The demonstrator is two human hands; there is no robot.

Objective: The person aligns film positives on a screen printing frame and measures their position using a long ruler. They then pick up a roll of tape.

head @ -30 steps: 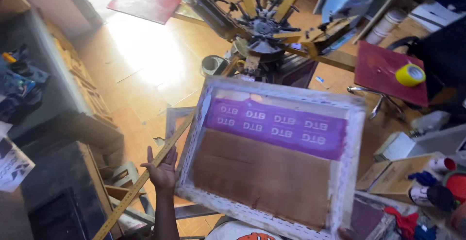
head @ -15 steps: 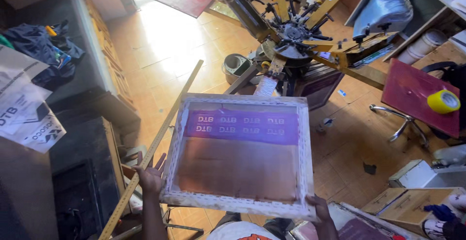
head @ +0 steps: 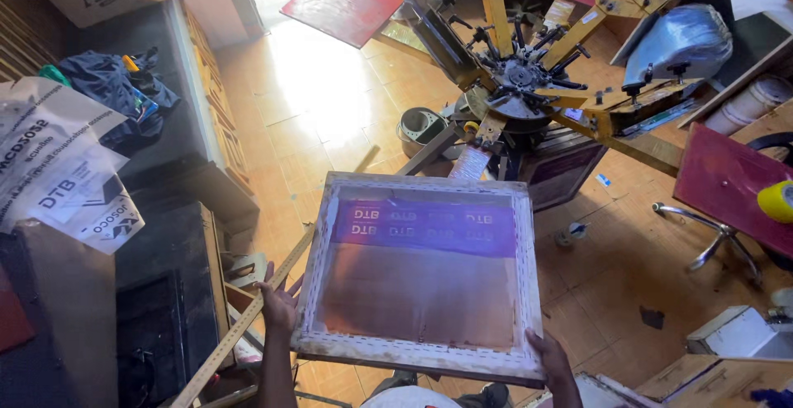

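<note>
I hold a square screen-printing frame (head: 421, 280) level in front of me. Its wooden border is white and worn, and its mesh shows a purple band across the top with brownish mesh below. My left hand (head: 279, 302) presses flat against the frame's left edge with fingers spread. My right hand (head: 548, 357) grips the bottom right corner from below. Beyond the frame stands a carousel printing press (head: 529, 86) with yellow arms and red platens.
A long wooden stick (head: 248, 325) leans at the left by a dark cabinet (head: 165, 292). Printed sheets (head: 58, 168) and a bundle of cloth (head: 116, 94) lie on the left counter. A bucket (head: 417, 131), a red board with a yellow tape roll (head: 776, 201) and boxes (head: 735, 334) stand around.
The frame has tilted from slanted to nearly level and sits more centred. My view has shifted left, bringing the counter and printed sheets into sight. My right hand now shows at the bottom corner.
</note>
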